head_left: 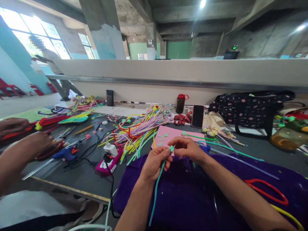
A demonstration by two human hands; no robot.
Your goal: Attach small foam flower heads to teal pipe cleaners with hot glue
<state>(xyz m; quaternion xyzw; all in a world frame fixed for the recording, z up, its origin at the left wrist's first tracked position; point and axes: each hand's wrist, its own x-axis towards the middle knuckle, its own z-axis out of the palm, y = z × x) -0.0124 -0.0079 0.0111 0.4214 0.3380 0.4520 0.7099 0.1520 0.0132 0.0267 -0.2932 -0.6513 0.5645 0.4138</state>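
My left hand (154,163) is closed around a long teal pipe cleaner (157,189) that hangs down over a purple cloth (192,199). My right hand (187,149) pinches the upper end of the same pipe cleaner, where a small light green piece (171,148) sits between the fingertips. Both hands meet just in front of a pink sheet (166,134) with small green cut-outs on it.
A heap of coloured pipe cleaners (139,128) lies beyond my hands. A blue glue gun (66,153), a power strip (109,158), a phone (197,116), a bottle (180,103) and a dotted bag (250,109) are on the table. Another person's hands (26,144) work at the left.
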